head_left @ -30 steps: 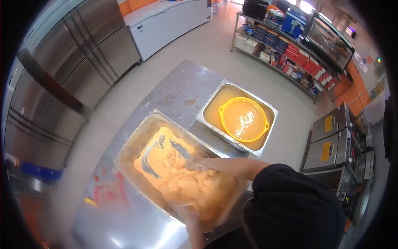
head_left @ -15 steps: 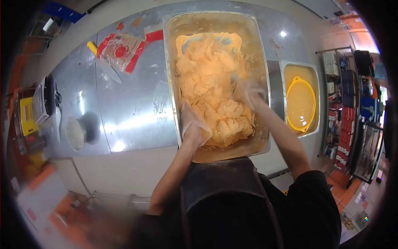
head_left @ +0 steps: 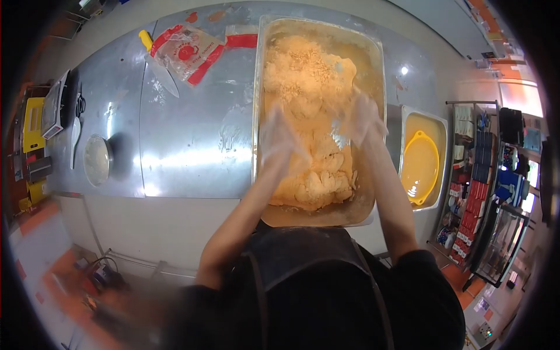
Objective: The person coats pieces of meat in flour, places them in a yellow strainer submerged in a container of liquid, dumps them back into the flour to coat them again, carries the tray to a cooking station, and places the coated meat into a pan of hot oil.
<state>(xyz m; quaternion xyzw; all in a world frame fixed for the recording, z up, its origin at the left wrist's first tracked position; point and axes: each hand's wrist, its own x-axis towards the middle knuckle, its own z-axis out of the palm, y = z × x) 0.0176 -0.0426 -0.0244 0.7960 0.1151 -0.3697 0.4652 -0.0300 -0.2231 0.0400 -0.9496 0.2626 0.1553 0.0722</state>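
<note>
A deep rectangular metal tray holds loose orange flour-like coating and lumpy coated pieces, heaped at the near end. My left hand, in a thin clear glove, is over the tray's left side, close to the coating. Across from it, my right hand, gloved the same way, is by the tray's right wall. Motion smears the fingers of both hands, so their grip and anything in them cannot be made out. A bare patch of tray floor shows beside my right hand.
Right of the tray, a smaller metal pan contains liquid and a yellow strainer. On the metal table lie a yellow-handled knife, a red and clear plastic bag and a round bowl. Shelving stands farther right.
Both hands have moved away from me, farther up the tray. Coating at the far end is heaped differently, and a bare patch has appeared mid-tray. The camera view has shifted slightly.
</note>
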